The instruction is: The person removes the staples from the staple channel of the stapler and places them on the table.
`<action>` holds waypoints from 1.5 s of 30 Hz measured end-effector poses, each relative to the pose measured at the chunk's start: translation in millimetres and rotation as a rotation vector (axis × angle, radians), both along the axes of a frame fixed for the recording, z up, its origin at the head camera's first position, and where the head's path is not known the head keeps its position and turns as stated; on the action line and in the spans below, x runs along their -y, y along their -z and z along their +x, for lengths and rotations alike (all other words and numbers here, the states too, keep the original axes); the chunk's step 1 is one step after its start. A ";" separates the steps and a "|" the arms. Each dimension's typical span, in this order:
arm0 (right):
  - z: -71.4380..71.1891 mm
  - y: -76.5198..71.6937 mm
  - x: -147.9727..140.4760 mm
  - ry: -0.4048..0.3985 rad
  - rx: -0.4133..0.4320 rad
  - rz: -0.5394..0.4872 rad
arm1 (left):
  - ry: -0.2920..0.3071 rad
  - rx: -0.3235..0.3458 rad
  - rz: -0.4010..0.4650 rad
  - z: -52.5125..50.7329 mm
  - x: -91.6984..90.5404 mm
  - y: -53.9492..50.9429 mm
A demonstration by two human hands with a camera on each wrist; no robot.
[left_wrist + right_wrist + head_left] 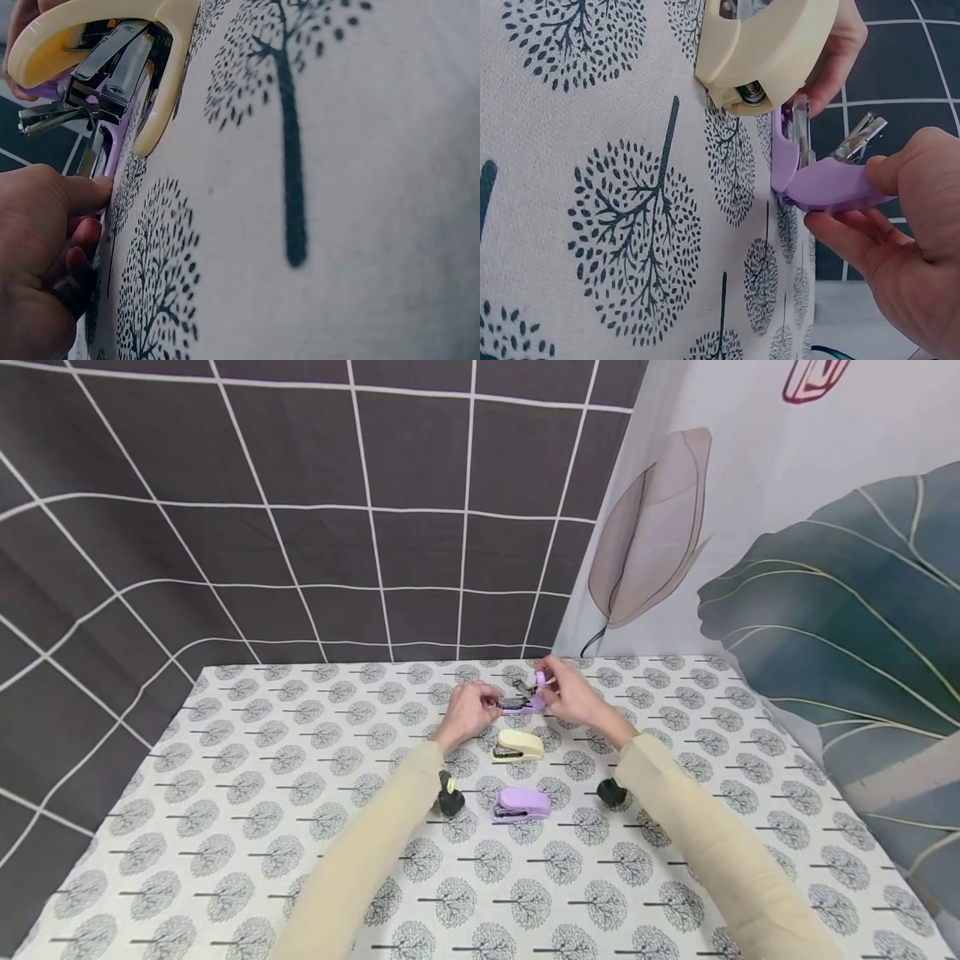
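We've got three staplers in a rough column on the desk [247, 827], which is covered in white cloth printed with grey trees.

Far one: opened purple stapler [538, 702], between our two hands near the far edge of the desk. Base lies on the cloth, cover [832, 186] swung well back over the hinge end. A metal strip [862, 137] sticks up at an angle between cover and base; more metal runs along the base.

Right hand [573, 695]: fingers narrow, pinching the cover, thumb on one side, fingertips on the other. Left hand [467, 710]: fingers curled in, thumb and fingertips pinching the front end of the base; exact contact is partly hidden.

Middle: cream-yellow stapler [521, 743], upright on its base, mouth toward our left, just this side of the opened one. Neither hand touches it. Right wrist view shows a metal coil [751, 94] in its rear opening.

Nearest us: second purple stapler [522, 802], upright, mouth also to the left, untouched, sitting between our forearms.

We're in cream sleeves [367, 843], with a small black device [452, 802] at each wrist. Behind the desk: dark curtain [420, 452] with white grid lines; to the right, pale curtain [738, 410] with big leaf prints.
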State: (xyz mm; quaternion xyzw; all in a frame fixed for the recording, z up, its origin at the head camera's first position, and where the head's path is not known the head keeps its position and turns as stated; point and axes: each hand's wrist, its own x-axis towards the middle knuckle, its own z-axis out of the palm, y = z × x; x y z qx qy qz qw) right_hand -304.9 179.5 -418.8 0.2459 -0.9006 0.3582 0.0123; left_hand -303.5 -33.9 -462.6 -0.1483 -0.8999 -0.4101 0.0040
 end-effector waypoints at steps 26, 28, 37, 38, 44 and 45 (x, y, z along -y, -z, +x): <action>11.5 20.8 -22.9 0.168 0.307 -0.303 | 0.002 -0.007 0.000 1.3 0.6 1.9; 11.0 24.1 -24.7 0.176 0.345 -0.357 | -0.002 -0.011 -0.003 1.2 0.3 2.1; 10.1 31.2 -27.9 0.174 0.437 -0.474 | -0.017 -0.017 -0.005 1.1 0.3 3.9; 11.5 29.2 -28.5 0.187 0.411 -0.430 | -0.015 -0.017 -0.004 1.0 0.1 4.5; 21.4 6.1 -21.3 0.340 0.033 -0.308 | 0.000 -0.021 0.021 -1.2 0.9 7.7; 22.4 1.3 -17.0 0.342 -0.025 -0.319 | -0.003 -0.027 0.025 -1.7 1.5 7.8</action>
